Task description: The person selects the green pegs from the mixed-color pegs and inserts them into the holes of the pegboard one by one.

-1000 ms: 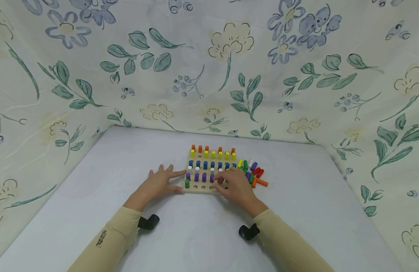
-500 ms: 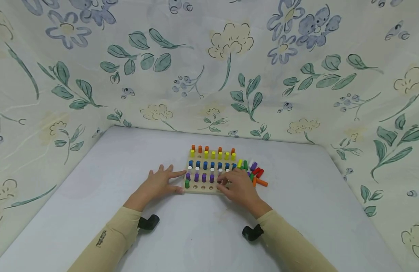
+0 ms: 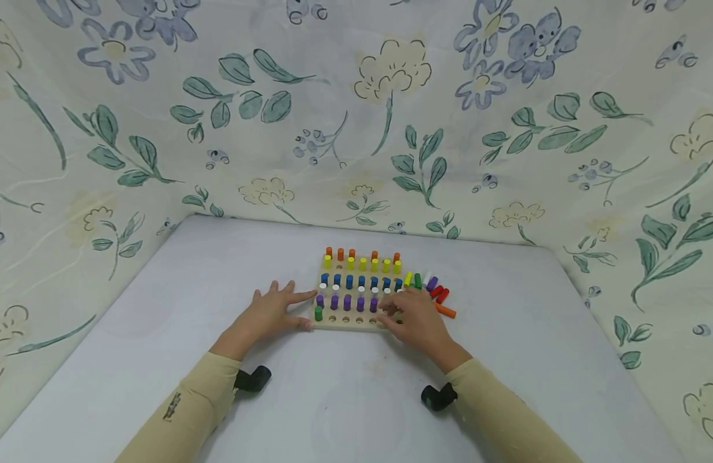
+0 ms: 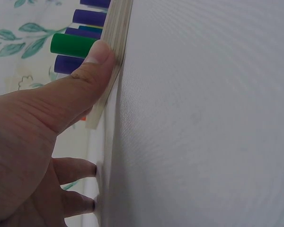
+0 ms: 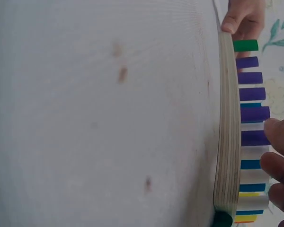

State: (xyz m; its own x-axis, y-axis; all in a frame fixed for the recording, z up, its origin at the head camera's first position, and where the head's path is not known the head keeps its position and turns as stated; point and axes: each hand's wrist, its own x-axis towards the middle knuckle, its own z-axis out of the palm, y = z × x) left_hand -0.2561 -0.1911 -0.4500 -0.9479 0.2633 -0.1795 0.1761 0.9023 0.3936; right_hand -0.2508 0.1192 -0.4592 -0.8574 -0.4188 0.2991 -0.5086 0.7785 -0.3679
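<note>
Right hand, thumb and fingers parted, beside purple cylindrical peg in pale wooden board; spread left hand touching board's edge; loose multicoloured pegs on white bench, partly screened by right hand.

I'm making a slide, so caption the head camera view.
Left hand touching a pegboard, right hand at its rows of coloured pegs, loose pegs lying alongside.

White table before a pale backdrop printed with flowers
</note>
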